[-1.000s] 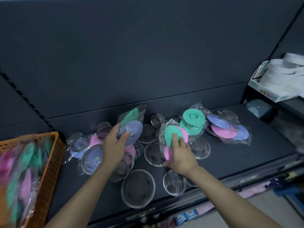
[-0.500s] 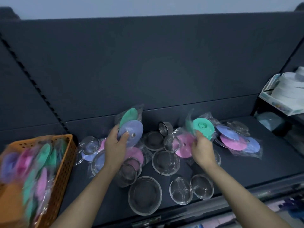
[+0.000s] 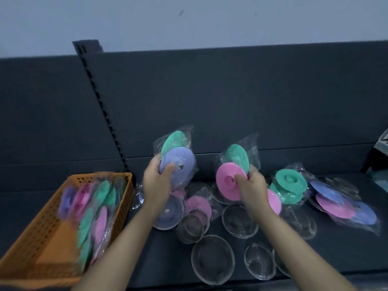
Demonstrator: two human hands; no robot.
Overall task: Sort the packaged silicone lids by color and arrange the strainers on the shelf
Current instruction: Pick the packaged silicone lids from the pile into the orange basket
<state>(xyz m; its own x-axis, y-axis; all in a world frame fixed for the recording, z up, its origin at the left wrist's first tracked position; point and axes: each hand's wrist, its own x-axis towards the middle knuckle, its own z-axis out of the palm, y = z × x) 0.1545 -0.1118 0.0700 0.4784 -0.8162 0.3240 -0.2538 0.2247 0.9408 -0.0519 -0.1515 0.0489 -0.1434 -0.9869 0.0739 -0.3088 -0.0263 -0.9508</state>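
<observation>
Here, the left hand [image 3: 156,181] grips a bagged purple-and-green lid pack [image 3: 178,158]; the right hand [image 3: 252,185] grips a pink-and-green lid pack [image 3: 233,177]. Both packs are raised above strainers [image 3: 213,259] on the shelf [image 3: 336,255], beside an orange basket [image 3: 42,238].

no readable text, labels or numbers
</observation>
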